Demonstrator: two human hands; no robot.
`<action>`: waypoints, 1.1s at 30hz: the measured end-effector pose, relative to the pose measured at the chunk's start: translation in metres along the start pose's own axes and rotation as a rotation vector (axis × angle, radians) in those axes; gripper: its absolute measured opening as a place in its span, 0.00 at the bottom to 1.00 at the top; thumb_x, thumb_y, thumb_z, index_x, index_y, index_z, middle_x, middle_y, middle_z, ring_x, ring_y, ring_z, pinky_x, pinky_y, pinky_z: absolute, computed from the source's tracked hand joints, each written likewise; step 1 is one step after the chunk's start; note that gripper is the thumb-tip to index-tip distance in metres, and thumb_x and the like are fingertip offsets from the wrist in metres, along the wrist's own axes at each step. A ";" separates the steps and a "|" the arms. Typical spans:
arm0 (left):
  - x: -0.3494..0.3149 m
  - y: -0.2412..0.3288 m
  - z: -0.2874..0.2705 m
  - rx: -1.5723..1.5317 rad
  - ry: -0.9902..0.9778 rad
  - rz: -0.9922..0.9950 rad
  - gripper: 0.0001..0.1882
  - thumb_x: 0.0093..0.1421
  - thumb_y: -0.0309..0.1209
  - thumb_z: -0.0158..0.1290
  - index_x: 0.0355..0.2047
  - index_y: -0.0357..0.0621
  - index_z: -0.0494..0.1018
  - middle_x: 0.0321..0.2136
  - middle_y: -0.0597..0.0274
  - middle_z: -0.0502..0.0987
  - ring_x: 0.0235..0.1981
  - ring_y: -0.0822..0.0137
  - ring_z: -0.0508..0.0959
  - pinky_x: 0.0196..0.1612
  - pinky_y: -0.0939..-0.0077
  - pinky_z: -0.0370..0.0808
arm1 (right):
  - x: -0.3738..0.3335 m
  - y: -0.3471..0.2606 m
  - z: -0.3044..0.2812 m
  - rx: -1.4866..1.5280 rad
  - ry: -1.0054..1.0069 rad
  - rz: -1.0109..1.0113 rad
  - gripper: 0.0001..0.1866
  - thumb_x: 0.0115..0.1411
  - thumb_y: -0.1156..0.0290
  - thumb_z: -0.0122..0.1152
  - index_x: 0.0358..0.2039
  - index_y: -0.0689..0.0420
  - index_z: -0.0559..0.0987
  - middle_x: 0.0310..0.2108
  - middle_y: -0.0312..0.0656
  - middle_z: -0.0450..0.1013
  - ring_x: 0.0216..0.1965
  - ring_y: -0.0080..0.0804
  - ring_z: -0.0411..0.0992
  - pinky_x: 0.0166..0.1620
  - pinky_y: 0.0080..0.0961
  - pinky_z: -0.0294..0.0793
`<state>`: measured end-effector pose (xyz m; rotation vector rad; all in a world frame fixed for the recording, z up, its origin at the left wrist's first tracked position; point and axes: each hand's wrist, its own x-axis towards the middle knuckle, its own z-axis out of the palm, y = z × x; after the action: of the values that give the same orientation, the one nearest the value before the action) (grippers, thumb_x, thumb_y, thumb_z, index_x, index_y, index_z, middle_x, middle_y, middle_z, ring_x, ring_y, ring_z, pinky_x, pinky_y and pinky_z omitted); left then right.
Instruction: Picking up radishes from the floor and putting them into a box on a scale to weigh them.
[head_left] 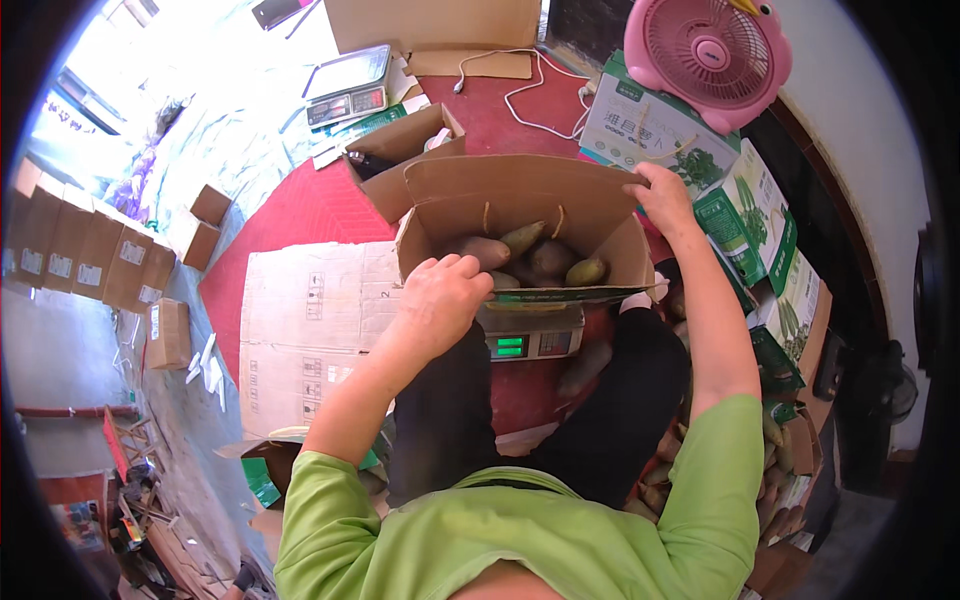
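Observation:
An opened cardboard box [520, 185] with string handles stands in front of me on a digital scale [545, 340] with green lit displays. Several brown and greenish tubers [548, 260] lie inside it. At the near left, my left hand [445, 298] has its fingers curled over the box's near rim. My right hand [662, 200] pinches the far right corner, where the raised back flap meets the side. Part of the scale is hidden beneath the box.
A smaller open carton [425, 150] and another scale [348, 85] are beyond. A pink fan [708, 55] sits on printed boxes [640, 125] at far right. Flattened cardboard [310, 320] lies left. More tubers [655, 490] are heaped beside my right leg. A white cable [520, 90] crosses the red mat.

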<state>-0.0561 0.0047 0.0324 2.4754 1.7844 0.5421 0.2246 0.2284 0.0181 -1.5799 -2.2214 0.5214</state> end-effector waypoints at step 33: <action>-0.322 -0.122 -0.124 0.260 0.054 -0.714 0.04 0.56 0.28 0.51 0.28 0.43 0.74 0.30 0.57 0.75 0.36 0.53 0.72 0.42 0.62 0.67 | -0.082 -0.342 0.217 -0.032 -0.142 -0.698 0.11 0.49 0.59 0.60 0.25 0.53 0.81 0.29 0.46 0.77 0.34 0.41 0.77 0.35 0.40 0.74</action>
<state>-0.2941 -0.2733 0.0380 1.7322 2.6862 0.3312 -0.1357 0.0272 -0.0075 -0.6974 -2.6829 0.3904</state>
